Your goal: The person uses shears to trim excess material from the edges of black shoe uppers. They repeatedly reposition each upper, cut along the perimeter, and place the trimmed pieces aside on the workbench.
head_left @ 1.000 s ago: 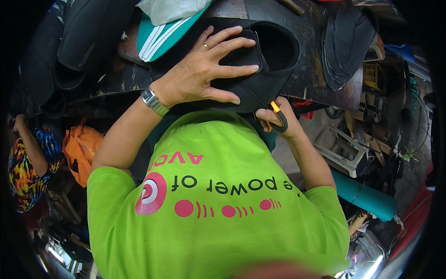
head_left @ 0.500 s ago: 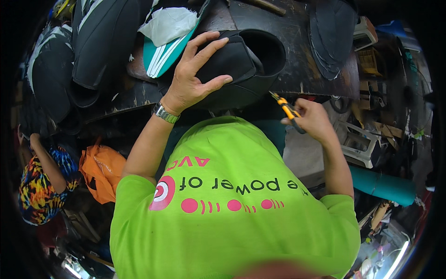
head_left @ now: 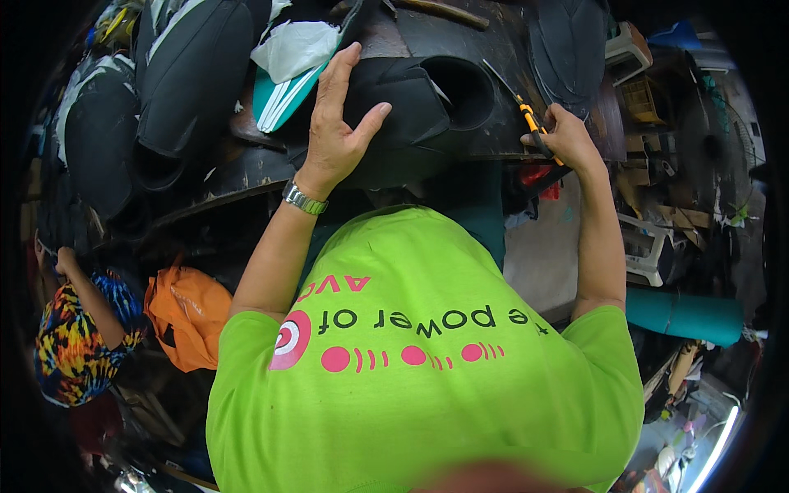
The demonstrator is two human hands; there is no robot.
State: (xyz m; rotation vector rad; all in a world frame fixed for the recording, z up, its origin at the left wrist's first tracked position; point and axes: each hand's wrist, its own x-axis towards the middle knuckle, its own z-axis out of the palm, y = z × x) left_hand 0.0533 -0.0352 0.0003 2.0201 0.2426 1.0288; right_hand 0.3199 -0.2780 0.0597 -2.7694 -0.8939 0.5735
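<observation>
A black, soft, boot-like piece (head_left: 394, 103) lies on the dark bench, its round opening facing right and a small pale patch showing at the rim. My left hand (head_left: 337, 123), with a metal watch at the wrist, is at the left part of this piece, fingers stretched and thumb spread. Whether the palm touches it I cannot tell. To the right of the opening, over the bench's near edge, my right hand (head_left: 567, 140) grips scissors (head_left: 530, 119) with yellow-and-black handles. Their long thin blades point up and left, toward the far side.
Several similar black pieces (head_left: 193, 78) stand at the far left, and another black piece (head_left: 567, 53) at the far right. A green-and-white striped piece (head_left: 288, 99) lies beyond my left hand. At the left sits another person (head_left: 86, 329) in a multicoloured shirt, near an orange bag (head_left: 189, 316).
My right hand has moved up and to the right with the scissors, over the bench edge. My left hand's fingers have straightened and turned upward, drawing back from the black piece's flap.
</observation>
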